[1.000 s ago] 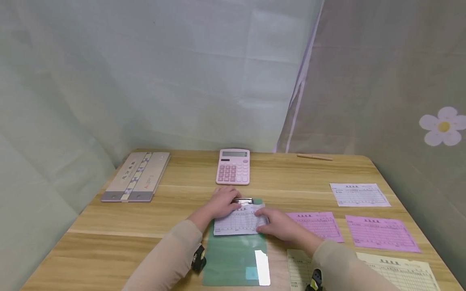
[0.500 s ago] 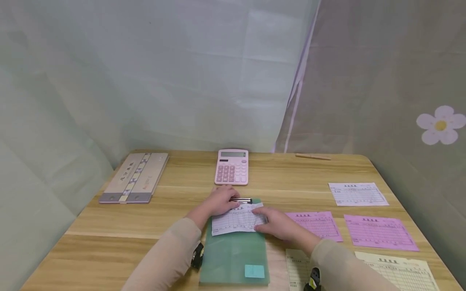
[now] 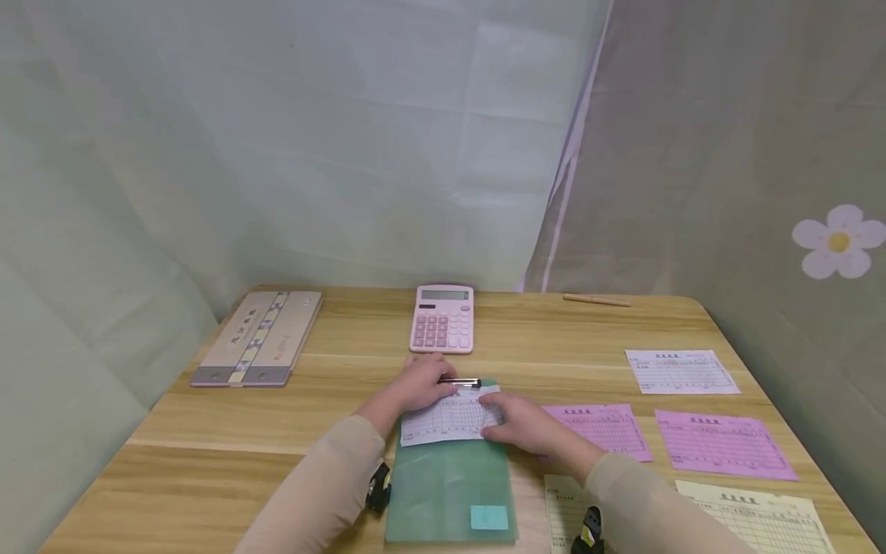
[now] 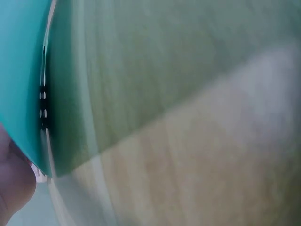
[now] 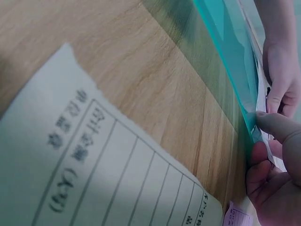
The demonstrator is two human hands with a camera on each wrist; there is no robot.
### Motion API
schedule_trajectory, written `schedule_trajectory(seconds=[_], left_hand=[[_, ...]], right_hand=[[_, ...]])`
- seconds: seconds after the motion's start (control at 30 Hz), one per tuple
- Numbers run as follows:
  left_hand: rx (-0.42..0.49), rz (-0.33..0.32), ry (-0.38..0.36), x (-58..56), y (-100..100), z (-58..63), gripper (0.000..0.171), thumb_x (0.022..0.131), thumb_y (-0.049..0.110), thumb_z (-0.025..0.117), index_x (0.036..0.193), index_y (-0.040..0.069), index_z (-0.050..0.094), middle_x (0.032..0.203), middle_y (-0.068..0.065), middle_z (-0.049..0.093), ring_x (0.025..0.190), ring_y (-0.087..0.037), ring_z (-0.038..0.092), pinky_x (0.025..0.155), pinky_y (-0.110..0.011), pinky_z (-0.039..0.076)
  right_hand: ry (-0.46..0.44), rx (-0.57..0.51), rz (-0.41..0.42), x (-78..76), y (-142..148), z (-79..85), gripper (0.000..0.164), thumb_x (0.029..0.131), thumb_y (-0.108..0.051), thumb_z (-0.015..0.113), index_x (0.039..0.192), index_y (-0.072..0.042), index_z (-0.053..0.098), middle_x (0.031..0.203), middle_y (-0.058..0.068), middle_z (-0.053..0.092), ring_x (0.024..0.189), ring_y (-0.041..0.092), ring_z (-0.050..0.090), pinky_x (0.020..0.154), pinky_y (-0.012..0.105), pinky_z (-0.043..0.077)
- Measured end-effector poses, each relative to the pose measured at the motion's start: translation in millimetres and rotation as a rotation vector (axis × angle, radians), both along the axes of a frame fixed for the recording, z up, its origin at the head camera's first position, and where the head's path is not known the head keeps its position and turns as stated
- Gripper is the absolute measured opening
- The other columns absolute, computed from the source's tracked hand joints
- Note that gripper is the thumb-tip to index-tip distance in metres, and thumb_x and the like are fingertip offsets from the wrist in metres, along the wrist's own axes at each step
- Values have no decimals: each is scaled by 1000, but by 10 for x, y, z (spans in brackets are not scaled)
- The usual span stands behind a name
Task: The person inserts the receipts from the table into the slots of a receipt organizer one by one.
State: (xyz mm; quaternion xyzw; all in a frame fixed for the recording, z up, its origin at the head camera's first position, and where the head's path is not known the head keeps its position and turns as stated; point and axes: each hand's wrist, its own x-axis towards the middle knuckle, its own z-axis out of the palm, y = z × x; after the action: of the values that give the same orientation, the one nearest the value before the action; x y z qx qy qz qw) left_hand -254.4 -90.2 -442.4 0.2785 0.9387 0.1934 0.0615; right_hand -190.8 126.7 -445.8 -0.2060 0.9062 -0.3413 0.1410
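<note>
A white printed paper slip [image 3: 443, 423] lies crosswise over the far end of a translucent green plastic folder [image 3: 450, 492]; the right hand [image 3: 524, 423] pinches its right edge, while the left hand [image 3: 422, 382], grip unclear, covers its upper left.

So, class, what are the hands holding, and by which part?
The right hand pinches the white slip by its right edge; the left hand grips the green clipboard at its top, by the clip.
</note>
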Motion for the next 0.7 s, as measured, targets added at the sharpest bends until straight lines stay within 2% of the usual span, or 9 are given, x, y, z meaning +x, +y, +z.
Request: schedule_trajectory(seconds=[0.43,0.7], left_hand=[[-14,-3,9,-2,-9,-16,27,88,33,63,106,13,66,97,4,56,97,-19,51,90,-42,27],[-19,-7,37,5,-7,-30,26,88,34,64,105,14,67,94,6,54,97,-19,50,92,-42,26]], right_hand=[[1,25,-5,-46,-23,-12,56,84,-26,69,132,-4,50,130,17,53,121,33,48,99,48,36],[24,22,-31,-53,-31,7,62,83,-26,71,131,3,46,123,21,55,112,32,54,96,47,40]])
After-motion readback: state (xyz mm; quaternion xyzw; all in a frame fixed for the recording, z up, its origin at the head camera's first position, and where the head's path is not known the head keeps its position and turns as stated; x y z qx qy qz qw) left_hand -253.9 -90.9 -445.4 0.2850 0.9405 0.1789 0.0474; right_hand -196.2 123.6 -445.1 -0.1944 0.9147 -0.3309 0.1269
